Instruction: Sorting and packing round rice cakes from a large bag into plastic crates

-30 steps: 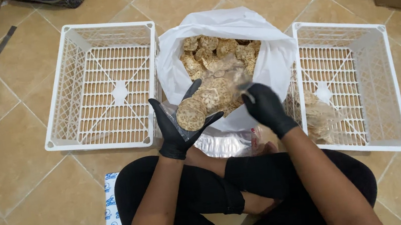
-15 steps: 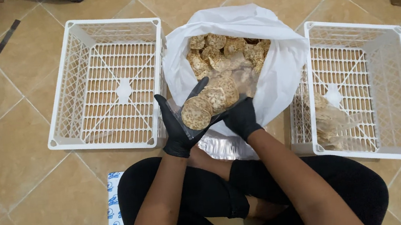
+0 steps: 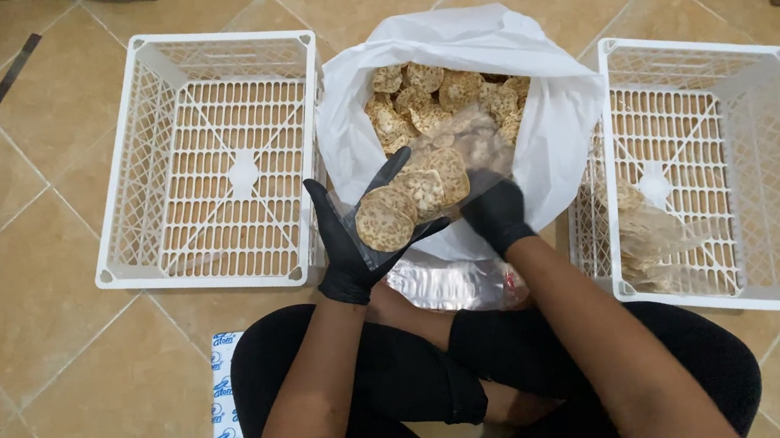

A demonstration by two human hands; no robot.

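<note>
On the tiled floor (image 3: pixel 68 402), my left hand (image 3: pixel 349 248) and right hand (image 3: pixel 497 216) grip a clear packet of crackers (image 3: pixel 417 196) over the white bag (image 3: pixel 536 124); a loose grip could spill them.

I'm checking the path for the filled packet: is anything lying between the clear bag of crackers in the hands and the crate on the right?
Nothing visible blocks it. The clear bag of crackers sits in both hands, left hand and right hand; only the big white sack's rim lies beside the right crate.
</note>
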